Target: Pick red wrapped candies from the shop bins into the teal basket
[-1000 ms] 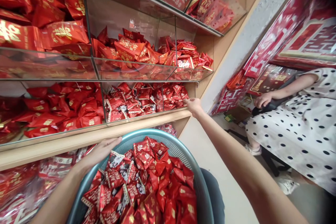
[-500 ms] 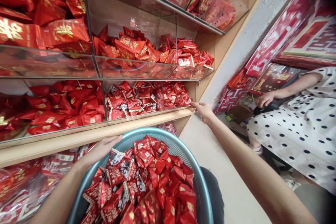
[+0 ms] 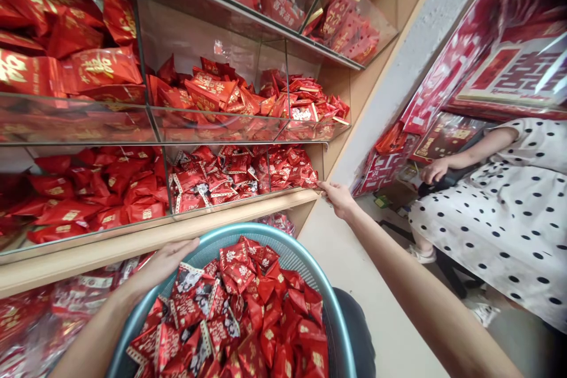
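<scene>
A teal plastic basket (image 3: 343,313), filled with red-wrapped candies (image 3: 266,313), sits in front of me. My left hand (image 3: 170,257) lies over its left rim, fingers stretched out together and their tips at the rim. Farther right, my right hand (image 3: 339,196) reaches to the right end of the low shelf. Its fingertips are closed at the corner of the clear front panel (image 3: 217,205). Behind that panel are small red packets (image 3: 290,166), some with black-and-white pictures. I cannot see clearly how the fingertips meet the panel.
Upper shelf compartments hold more red candies (image 3: 208,94) behind clear dividers. A wooden ledge (image 3: 84,251) runs under the low shelf, with bagged red packets (image 3: 84,295) below. At right, a person in a dotted dress (image 3: 500,207) is beside red decorations (image 3: 514,71).
The view has shifted slightly, so the shelves appear lower and farther left. Both hands keep nearly the same places against the basket and the shelf.
</scene>
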A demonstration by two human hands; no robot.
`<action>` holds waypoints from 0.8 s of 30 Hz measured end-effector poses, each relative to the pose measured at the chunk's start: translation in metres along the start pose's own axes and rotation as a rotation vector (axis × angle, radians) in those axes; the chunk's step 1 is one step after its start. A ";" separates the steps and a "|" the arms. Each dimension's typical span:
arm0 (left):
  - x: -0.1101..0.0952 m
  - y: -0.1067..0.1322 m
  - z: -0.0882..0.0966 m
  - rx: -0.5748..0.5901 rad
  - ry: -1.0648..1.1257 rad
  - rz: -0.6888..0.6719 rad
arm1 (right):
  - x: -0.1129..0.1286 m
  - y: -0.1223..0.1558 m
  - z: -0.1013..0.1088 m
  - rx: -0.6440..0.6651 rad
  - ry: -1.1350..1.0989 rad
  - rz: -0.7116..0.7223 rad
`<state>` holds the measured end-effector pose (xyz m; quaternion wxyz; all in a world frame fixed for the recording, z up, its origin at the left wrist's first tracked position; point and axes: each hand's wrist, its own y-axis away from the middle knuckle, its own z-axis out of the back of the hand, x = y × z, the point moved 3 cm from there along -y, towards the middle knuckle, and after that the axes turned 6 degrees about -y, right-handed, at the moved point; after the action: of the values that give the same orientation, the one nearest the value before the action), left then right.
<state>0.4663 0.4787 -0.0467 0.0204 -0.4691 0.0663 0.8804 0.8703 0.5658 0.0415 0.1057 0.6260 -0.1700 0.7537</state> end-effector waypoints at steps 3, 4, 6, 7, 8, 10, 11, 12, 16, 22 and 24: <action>0.001 -0.001 0.000 -0.004 -0.004 -0.005 | 0.000 0.013 0.001 0.022 0.005 0.051; 0.001 -0.001 0.000 0.000 -0.007 -0.009 | -0.001 0.018 0.001 0.033 0.015 0.083; 0.003 -0.001 -0.001 0.009 -0.015 -0.011 | 0.000 0.029 0.000 0.069 0.052 0.173; 0.003 -0.001 -0.001 0.010 -0.020 -0.008 | 0.000 0.034 -0.001 0.090 0.073 0.222; 0.004 -0.001 -0.001 0.010 -0.023 -0.004 | 0.000 0.038 -0.003 0.111 0.091 0.264; 0.006 -0.001 -0.001 0.009 -0.025 -0.001 | -0.001 0.045 -0.006 0.138 0.108 0.307; 0.006 0.000 -0.001 0.012 -0.025 -0.003 | -0.001 0.047 -0.007 0.145 0.106 0.312; 0.005 0.000 -0.001 0.016 -0.024 -0.006 | -0.001 0.050 -0.008 0.148 0.100 0.312; 0.001 0.002 -0.001 0.025 -0.017 -0.009 | 0.002 0.068 -0.015 0.189 0.043 0.278; -0.010 0.007 -0.001 0.024 -0.002 0.007 | -0.006 0.123 -0.043 0.468 -0.081 0.193; -0.010 0.008 -0.001 0.021 -0.006 0.013 | -0.012 0.137 -0.053 0.541 -0.068 0.208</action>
<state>0.4717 0.4712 -0.0380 0.0199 -0.4658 0.0782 0.8812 0.7736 0.4605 0.0046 -0.1484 0.6355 -0.0295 0.7572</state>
